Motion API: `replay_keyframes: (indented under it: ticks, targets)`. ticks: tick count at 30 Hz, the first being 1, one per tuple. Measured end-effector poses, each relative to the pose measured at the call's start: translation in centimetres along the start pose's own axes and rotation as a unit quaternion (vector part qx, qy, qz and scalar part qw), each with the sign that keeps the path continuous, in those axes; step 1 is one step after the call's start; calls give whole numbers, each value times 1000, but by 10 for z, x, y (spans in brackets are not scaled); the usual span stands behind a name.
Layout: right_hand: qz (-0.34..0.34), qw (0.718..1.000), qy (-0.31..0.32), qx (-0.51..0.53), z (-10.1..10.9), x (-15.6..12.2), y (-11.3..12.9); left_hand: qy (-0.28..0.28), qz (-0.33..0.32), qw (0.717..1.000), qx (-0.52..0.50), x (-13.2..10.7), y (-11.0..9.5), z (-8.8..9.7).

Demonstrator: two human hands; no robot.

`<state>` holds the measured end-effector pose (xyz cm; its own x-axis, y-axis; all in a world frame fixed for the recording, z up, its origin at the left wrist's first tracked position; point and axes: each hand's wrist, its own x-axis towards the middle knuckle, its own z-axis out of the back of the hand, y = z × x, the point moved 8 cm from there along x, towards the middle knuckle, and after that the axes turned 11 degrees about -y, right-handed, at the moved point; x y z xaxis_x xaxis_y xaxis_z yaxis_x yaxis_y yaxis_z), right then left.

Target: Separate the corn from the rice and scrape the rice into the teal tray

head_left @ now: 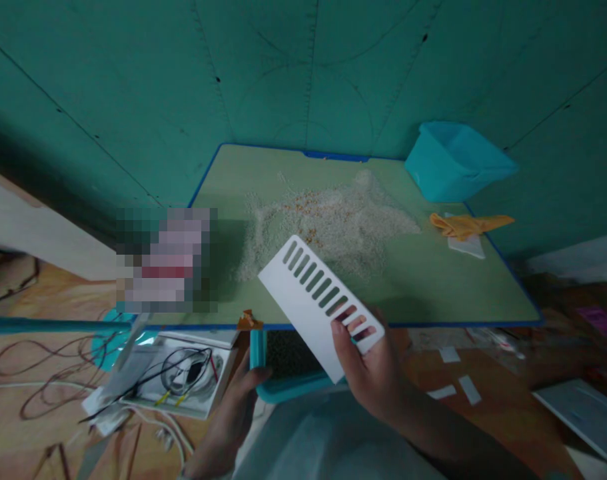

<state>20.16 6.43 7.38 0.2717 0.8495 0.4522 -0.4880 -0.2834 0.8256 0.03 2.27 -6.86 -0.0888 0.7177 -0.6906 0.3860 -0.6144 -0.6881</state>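
A: How is the grasp arranged?

B: I see the right hand (378, 380) closed around the near end of a white slotted plate (310, 313), thumb on its face; the left hand (238, 397) curls at a corner of the teal bin (296, 388), thumb over the rim.

A: And the plate's handling?

B: Angled across the near edge of the table (463, 293), it should, I judge, prove light, stiff, slightly slippery. I would grip its solid strip, sparing the thin bars.
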Motion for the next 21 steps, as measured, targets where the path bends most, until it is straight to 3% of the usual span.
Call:
replay_keyframes:
  ticks: [8,16,21]
  targets:
    - [-99,993,-60,-6,42,8,-44,24,1,1000,0,13,3,-3]
    - [-83,985,-140,-52,75,43,-57,36,9,999,12,15,4,-5]
    - [-78,984,-147,-69,85,60,-62,40,-2,999,-14,17,7,-2]
